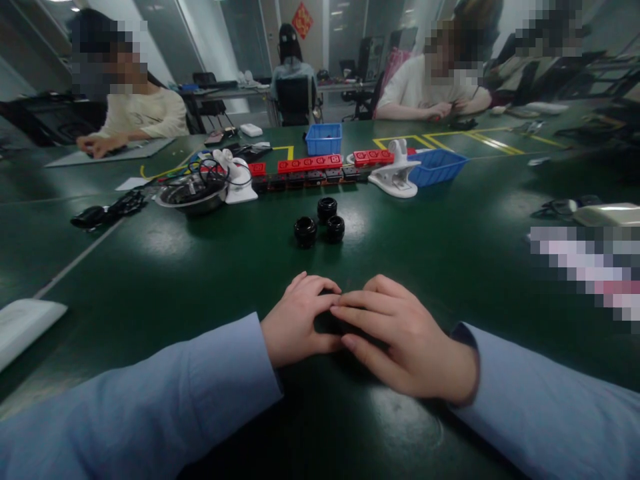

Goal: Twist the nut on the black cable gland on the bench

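My left hand (295, 320) and my right hand (405, 333) meet low over the green table (225, 273), their fingertips touching. The fingers are loosely bent, with the thumbs apart from the other fingers. Only a dark gap shows between the palms, and no held thing can be made out there. A little beyond my hands stand three small glossy black ring-shaped pieces, hollow at the top: a left one (305, 231), a right one (335, 229) and a back one (327, 209).
Across the table run red strips (310, 163), a metal bowl (193, 193), two white clamps (240, 180) and blue bins (437, 167). Black cables (113, 208) lie left. A white object (27, 323) sits at the left edge. Two people work opposite; another sits farther back.
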### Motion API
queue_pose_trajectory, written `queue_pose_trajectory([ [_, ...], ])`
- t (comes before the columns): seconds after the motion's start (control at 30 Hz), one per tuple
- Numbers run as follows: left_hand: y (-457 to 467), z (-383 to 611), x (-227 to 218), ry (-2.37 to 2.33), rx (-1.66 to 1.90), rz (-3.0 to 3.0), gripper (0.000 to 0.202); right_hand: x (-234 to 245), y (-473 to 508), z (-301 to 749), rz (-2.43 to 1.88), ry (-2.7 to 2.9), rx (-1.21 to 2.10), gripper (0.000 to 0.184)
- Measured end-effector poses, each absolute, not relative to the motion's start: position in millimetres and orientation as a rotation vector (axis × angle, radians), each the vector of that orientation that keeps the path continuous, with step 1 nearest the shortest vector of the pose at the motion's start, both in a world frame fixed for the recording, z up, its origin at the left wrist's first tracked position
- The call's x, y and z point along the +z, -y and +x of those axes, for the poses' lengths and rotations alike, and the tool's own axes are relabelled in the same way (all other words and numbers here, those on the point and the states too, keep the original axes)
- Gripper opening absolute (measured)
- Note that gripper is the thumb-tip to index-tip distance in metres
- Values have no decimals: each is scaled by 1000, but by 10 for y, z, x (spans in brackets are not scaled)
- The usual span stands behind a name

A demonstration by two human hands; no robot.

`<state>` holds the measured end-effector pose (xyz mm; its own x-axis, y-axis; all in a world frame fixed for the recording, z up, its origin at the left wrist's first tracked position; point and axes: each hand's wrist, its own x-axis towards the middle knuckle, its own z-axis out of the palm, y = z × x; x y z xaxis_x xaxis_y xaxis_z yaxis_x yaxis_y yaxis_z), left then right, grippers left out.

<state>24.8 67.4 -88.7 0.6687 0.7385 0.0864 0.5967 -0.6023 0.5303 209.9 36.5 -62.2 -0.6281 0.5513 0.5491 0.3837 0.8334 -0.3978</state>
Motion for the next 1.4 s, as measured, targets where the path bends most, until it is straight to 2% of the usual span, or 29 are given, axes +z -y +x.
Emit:
queue_pose_trajectory([
  [0.2, -675, 253, -870, -1039, 397, 2408, 36, -571, -368, 2110, -568, 2343, 410, 22],
  [0.37, -668, 257, -842, -1052, 372, 2419, 32, -554, -355, 2135, -486, 2371, 497, 32],
  [0.63, -661, 261, -835, -1052, 386, 2403, 32, -557, -386, 2177, -545, 2443, 410, 60],
  [0.83, -664, 250, -840, -1061, 369, 2397, 40, -631, -590, 2309, -830, 2454, 382, 78],
  [0.9, -666, 249, -844, -1061, 365, 2401, 41, -679, -666, 2335, -1090, 2435, 328, 75],
  [1.03, -668, 250, -858, -1059, 367, 2414, 41, -729, -727, 2341, -1421, 2306, 243, 52],
  [1.4, -663, 242, -862, -1060, 351, 2426, 41, -600, -504, 2185, -995, 2466, 377, 46],
])
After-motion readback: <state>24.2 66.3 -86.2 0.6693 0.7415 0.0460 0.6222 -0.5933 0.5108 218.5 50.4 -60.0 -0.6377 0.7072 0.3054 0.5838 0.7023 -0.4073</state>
